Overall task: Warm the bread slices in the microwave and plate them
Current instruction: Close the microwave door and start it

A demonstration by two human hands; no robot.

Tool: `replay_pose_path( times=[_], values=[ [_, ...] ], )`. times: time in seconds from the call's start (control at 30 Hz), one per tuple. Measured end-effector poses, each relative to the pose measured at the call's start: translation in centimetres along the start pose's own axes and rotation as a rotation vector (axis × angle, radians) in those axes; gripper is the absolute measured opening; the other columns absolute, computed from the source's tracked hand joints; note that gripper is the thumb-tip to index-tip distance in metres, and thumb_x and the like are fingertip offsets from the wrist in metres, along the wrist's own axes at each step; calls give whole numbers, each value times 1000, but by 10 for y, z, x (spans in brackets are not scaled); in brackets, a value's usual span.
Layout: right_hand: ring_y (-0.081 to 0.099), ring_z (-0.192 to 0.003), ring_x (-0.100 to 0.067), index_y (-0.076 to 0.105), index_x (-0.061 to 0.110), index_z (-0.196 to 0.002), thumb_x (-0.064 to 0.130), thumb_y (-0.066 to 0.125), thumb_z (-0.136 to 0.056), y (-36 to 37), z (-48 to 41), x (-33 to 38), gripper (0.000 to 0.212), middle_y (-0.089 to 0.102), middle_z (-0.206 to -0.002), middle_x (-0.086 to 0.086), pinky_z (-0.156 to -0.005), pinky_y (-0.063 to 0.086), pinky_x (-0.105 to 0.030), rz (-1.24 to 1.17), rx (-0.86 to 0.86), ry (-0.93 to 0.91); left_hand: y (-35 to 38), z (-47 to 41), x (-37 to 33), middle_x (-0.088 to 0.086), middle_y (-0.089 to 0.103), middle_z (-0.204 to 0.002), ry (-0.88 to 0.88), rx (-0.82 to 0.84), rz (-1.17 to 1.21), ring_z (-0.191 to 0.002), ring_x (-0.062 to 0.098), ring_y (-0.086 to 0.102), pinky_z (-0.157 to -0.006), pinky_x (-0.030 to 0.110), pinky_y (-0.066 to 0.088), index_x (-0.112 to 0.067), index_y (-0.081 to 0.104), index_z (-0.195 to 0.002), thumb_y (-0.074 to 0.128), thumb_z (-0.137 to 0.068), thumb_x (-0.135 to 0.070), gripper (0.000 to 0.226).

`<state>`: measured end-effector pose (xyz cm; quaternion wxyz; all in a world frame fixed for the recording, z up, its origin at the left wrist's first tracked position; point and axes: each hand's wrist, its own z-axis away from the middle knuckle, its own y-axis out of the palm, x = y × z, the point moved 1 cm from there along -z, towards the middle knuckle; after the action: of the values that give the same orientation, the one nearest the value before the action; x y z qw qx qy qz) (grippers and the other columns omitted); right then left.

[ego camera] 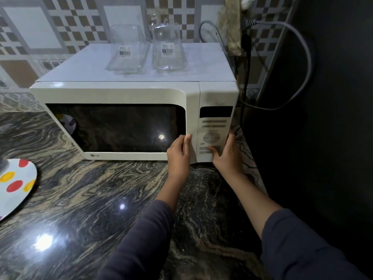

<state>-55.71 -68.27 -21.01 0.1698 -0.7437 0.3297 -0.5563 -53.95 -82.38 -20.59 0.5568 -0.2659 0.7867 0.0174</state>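
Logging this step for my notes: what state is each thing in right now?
microwave: door closed, display dark.
left hand: fingers curled at the door's right edge.
right hand: grips the panel's side, thumb on a lower button.
glass containers: empty, atop the microwave.
plate: on the counter, partly cropped.

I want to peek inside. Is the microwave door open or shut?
Shut. The microwave door lies flush with the white front, no gap showing. The left hand holds its right edge.
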Motion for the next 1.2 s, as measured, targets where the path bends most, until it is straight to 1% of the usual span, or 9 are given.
replay_pose_path(
  times=[0.2,0.33,0.47,0.63,0.8,0.97,1.03,1.1,1.2],
  values=[
    [56,-114,-28,32,7,-133,18,68,-83,-11,-7,4,63,55,-130,-12,-77,42,-25,-84,64,23,-4,-3,0,-8,37,-55,23,39,-3,-52,4,34,-49,17,26,-24,41,-62,46,-97,-27,35],
    [57,-112,-24,35,6,-130,23,70,-82,-16,-9,11,62,55,-126,-11,-80,42,-23,-216,62,48,-5,-2,-1,-9,37,-56,13,49,19,-52,3,32,-50,18,25,-19,47,-65,46,-97,-28,33],
    [53,-103,-15,36,7,-126,21,72,-80,-19,-11,19,60,54,-118,-4,-80,39,-24,-328,44,138,-5,-2,-4,-9,35,-54,1,38,30,-51,3,32,-49,18,25,-30,41,-61,46,-97,-27,37],
    [49,-98,-11,36,10,-119,18,74,-78,-17,-18,19,56,49,-110,2,-83,41,-26,-373,69,178,-4,-1,-3,-9,36,-55,-6,40,45,-52,2,31,-49,18,25,-23,44,-63,46,-97,-28,34],
    [51,-90,-10,41,15,-106,19,77,-75,-18,-16,20,48,52,-102,3,-76,40,-24,-380,5,197,-5,1,-9,-9,33,-54,4,39,18,-50,2,30,-48,18,24,-26,35,-58,45,-98,-27,40],
    [60,-97,-20,44,18,-103,21,79,-71,-19,-11,21,48,60,-107,-3,-75,43,-27,-430,-12,236,-11,1,-16,-8,33,-54,15,94,-23,-49,3,31,-48,18,25,-20,35,-57,44,-98,-27,42],
    [59,-104,-24,45,13,-115,20,73,-78,-22,-8,23,47,60,-114,-6,-77,42,-26,-401,5,241,-13,2,-14,-3,43,-61,36,113,-114,-57,4,38,-55,22,29,-16,46,-66,43,-98,-28,34],
    [55,-115,-27,41,9,-129,22,62,-88,-20,2,22,48,56,-128,-11,-82,42,-28,-276,20,254,-15,10,-3,4,56,-83,30,147,-237,-76,14,51,-67,28,38,-12,59,-92,44,-97,-29,23],
    [38,-133,-28,27,9,-145,26,49,-95,-8,31,3,57,37,-147,-13,-103,35,-34,-67,117,270,-23,34,21,10,56,-112,-17,195,-367,-103,23,54,-87,34,43,-8,52,-121,46,-95,-25,31]
  ],
)
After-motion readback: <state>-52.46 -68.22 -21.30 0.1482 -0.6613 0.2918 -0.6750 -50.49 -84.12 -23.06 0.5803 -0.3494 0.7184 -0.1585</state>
